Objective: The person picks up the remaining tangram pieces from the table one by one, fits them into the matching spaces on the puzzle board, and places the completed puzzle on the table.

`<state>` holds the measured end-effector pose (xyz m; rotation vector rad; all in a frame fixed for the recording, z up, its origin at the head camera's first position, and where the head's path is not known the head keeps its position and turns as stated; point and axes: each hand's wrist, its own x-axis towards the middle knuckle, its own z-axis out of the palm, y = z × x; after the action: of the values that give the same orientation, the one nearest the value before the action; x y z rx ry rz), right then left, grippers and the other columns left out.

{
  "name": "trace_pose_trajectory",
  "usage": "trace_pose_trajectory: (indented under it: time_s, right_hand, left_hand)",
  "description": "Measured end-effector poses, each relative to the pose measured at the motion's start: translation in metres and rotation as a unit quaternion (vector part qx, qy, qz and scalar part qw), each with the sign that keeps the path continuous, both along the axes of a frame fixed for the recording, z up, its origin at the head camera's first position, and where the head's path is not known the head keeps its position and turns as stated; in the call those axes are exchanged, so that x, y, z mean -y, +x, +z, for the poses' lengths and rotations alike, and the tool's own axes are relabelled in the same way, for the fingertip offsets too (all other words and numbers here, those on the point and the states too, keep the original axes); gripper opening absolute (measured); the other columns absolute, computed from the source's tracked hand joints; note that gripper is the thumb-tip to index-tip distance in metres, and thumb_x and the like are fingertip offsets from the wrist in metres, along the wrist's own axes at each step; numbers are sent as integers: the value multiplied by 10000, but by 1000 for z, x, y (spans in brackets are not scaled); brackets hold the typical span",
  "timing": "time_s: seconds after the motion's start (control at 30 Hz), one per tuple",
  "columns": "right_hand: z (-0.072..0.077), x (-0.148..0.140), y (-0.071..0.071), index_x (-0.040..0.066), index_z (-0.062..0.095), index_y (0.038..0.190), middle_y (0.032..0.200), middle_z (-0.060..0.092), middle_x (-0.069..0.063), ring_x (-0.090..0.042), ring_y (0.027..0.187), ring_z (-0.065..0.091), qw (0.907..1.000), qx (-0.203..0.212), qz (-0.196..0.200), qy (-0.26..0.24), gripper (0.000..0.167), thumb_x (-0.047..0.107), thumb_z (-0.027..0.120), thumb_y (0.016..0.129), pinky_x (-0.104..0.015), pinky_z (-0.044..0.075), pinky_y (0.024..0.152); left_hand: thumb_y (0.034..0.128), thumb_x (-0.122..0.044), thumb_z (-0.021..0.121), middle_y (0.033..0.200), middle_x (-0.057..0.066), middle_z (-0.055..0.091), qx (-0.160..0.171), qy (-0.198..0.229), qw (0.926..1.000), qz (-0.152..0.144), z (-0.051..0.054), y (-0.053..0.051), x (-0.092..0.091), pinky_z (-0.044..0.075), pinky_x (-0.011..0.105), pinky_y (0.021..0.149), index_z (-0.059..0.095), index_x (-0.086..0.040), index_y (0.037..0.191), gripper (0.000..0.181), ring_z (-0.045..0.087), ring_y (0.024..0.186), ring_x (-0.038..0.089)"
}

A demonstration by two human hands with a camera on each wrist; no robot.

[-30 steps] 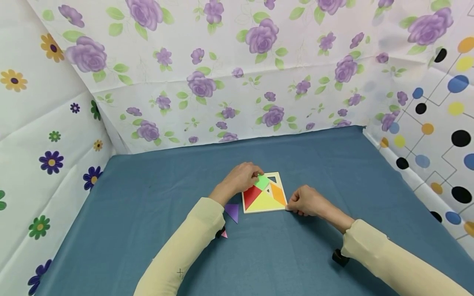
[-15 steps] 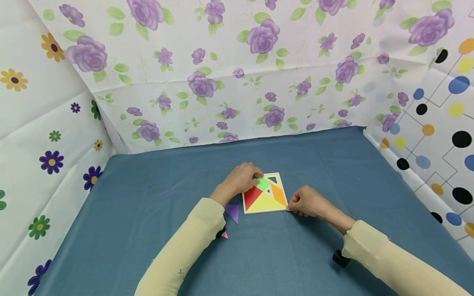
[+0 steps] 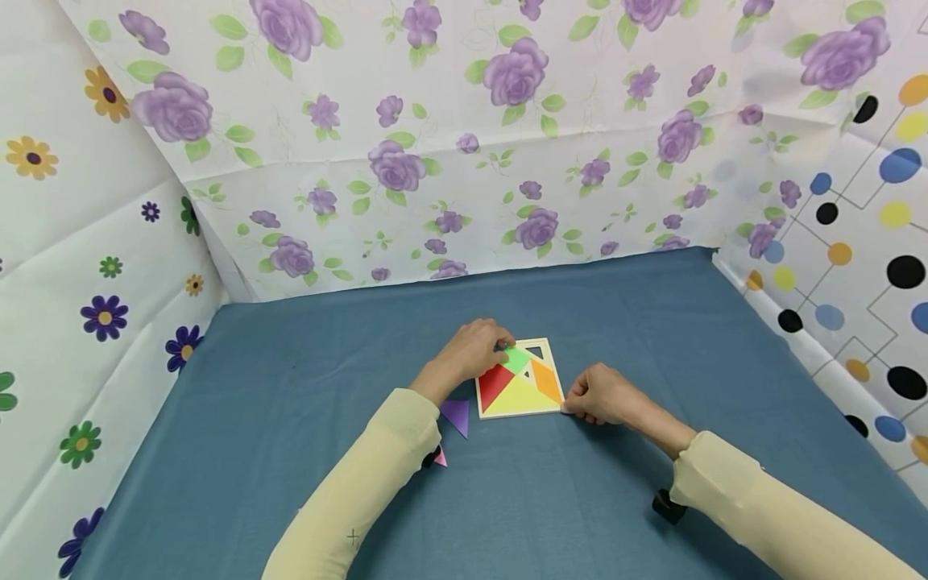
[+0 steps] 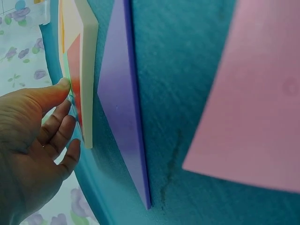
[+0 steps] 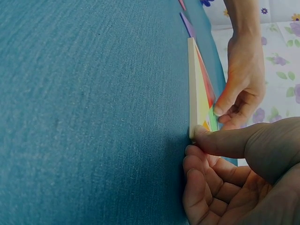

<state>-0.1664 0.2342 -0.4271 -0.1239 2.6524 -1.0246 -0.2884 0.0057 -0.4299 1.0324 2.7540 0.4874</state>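
The tray (image 3: pixel 518 416) lies flat on the blue cloth (image 3: pixel 304 403), with red (image 3: pixel 495 387), green (image 3: pixel 518 359), yellow (image 3: pixel 520 396) and orange (image 3: pixel 546 380) pieces in it. The left hand (image 3: pixel 470 352) rests its thumb on the green piece, fingers loosely bent; whether it grips that piece I cannot tell. The right hand (image 3: pixel 603 394) pinches the tray's near right corner, other fingers curled. A purple piece (image 3: pixel 457 414) lies just left of the tray, a pink piece (image 4: pixel 262 108) nearer the person.

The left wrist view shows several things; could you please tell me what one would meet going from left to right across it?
Left hand → cream puzzle tray → purple piece → pink piece.
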Motion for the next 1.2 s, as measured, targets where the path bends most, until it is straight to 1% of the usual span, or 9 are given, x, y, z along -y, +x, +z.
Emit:
trace_pose_trajectory:
  time_s: [0.13,0.37,0.7,0.97,1.2]
  right_hand:
    - [0,0,0,60,744,726,643,641,-48,-155,553,577,10000,3,-32,-11,219,123,769,934,-315,503,535]
    - [-1,0,0,58,740,724,644,642,-53,-150,550,570,10000,10,-21,-1,226,125,767,938,-313,500,535]
    - [0,1,0,52,735,721,643,641,-58,-149,548,569,10000,22,-35,10,229,120,767,937,-311,503,535]
    - [0,0,0,52,738,719,639,639,-53,-147,547,571,10000,-30,61,42,235,124,764,941,-313,505,536]
    - [0,0,0,51,734,708,635,638,-55,-151,543,568,10000,-50,86,-11,248,128,765,941,-316,499,532]
  left_hand:
    - [987,-181,722,1209,48,681,-78,-33,10000,-24,1,1,0,450,415,1050,733,-144,1300,316,591,1134,226]
    - [974,-187,742,1214,55,680,-104,-26,9999,-26,3,5,1,436,433,1073,733,-137,1298,328,587,1168,241]
    - [983,-191,735,1183,54,672,-163,-12,9998,92,2,10,2,450,417,1041,742,-131,1280,304,586,1109,224]
    - [1004,-163,696,1189,64,682,-250,77,9997,10,7,14,9,475,394,1021,739,-108,1273,278,597,1117,228]
    - [1000,-155,702,1161,64,686,-186,212,9996,70,11,19,17,503,381,995,751,-101,1246,257,620,1098,221]
